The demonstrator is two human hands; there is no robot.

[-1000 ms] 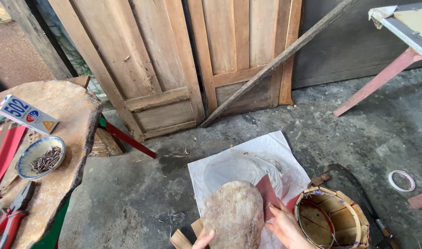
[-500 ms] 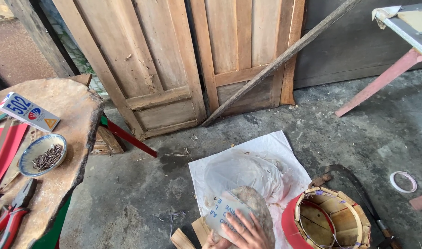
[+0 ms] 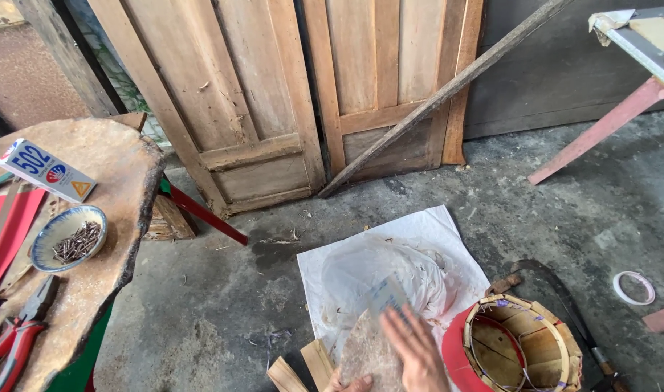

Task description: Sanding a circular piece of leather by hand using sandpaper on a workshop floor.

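Note:
A round, pale brown hide (image 3: 367,354) lies at the bottom of the head view, over a white plastic sheet (image 3: 419,239) spread on the concrete floor. My right hand (image 3: 417,350) lies flat on the hide with fingers apart, its fingertips by a small translucent plastic scrap (image 3: 386,294). Only the fingertips of my left hand (image 3: 350,383) show, curled on the hide's lower edge. Right of my hands stands a round wooden drum frame with a red band (image 3: 520,347), open side up.
A rough wooden slab table (image 3: 110,218) at left carries a bowl of nails (image 3: 69,239), a small box (image 3: 47,170), red-handled pliers (image 3: 16,337) and a red sheet (image 3: 9,225). Old doors (image 3: 274,109) and a pole (image 3: 433,94) lean on the wall. A tape roll (image 3: 634,287) and curved blade (image 3: 560,297) lie at right.
The hide has dropped lower in view and lies flatter. My right hand moved from the hide's right edge onto its face. The camera tilted slightly.

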